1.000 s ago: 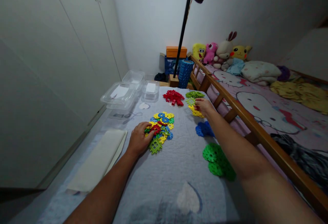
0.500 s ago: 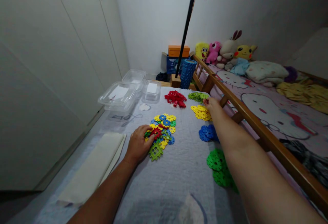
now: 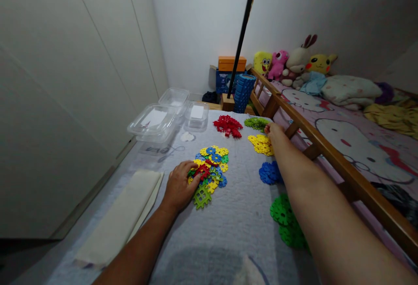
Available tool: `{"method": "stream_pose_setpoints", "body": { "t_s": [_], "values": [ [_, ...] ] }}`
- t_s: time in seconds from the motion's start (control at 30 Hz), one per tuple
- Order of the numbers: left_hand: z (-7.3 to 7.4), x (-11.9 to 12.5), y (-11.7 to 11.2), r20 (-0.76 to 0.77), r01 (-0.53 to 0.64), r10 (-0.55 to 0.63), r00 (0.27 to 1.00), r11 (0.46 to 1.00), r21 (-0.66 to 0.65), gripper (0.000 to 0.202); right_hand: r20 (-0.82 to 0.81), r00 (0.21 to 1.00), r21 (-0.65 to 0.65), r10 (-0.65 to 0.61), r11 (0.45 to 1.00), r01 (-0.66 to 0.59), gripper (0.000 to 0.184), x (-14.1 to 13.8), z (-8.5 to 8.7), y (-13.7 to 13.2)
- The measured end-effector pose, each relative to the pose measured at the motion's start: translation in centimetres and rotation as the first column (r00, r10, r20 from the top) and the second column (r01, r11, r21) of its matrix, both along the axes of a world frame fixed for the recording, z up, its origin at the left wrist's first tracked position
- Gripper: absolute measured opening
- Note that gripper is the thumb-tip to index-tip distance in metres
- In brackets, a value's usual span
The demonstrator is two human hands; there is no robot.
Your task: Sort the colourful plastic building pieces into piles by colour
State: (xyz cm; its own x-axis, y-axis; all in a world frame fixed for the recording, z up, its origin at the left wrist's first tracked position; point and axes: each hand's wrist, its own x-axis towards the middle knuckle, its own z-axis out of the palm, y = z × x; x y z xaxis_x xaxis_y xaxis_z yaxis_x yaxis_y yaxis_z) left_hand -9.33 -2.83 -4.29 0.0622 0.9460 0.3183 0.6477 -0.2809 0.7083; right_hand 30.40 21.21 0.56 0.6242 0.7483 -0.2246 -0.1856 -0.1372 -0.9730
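Observation:
My left hand [image 3: 181,185] rests at the left edge of a mixed pile of plastic snowflake building discs [image 3: 215,156]. Its fingers and thumb are apart, touching pieces, with a red piece [image 3: 202,172] beside the thumb. A light green square lattice piece [image 3: 202,196] lies at the pile's near end. My right hand [image 3: 273,130] reaches to the right end of a light green pile [image 3: 255,123]; its fingers are curled together, and what they hold is too small to make out. Below that hand lie yellow discs [image 3: 260,144], partly behind the forearm.
Red pieces [image 3: 227,125], blue discs [image 3: 269,173] and green discs [image 3: 284,215] form separate piles. Clear plastic boxes [image 3: 153,122] stand at the back left, a folded cream cloth [image 3: 120,215] nearer. A wooden bed rail [image 3: 313,150] runs along the right; a black pole [image 3: 242,37] rises behind.
The whole scene has shifted slightly rightward as the camera turned a little left. Both hands stay at about the same places beside their piles.

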Motion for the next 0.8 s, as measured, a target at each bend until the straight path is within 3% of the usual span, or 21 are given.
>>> {"method": "stream_pose_setpoints", "body": {
  "t_s": [0.1, 0.57, 0.8],
  "values": [
    [0.1, 0.0, -0.1, 0.001, 0.007, -0.007, 1.0, 1.0, -0.014, 0.024, -0.008, 0.998, -0.057, -0.057, 0.997, 0.057, 0.022, -0.1, -0.1, -0.3],
    [0.1, 0.1, -0.1, -0.004, 0.012, -0.013, 1.0, 1.0, -0.011, 0.021, 0.002, 0.999, -0.094, -0.04, 0.995, 0.04, 0.016, -1.3, 1.9, -5.1],
    [0.0, 0.0, -0.1, -0.007, 0.016, -0.016, 1.0, 1.0, -0.007, 0.021, 0.111, 0.994, -0.03, 0.001, 1.0, 0.002, 0.019, -2.2, 2.9, -6.2]
  ]
}}
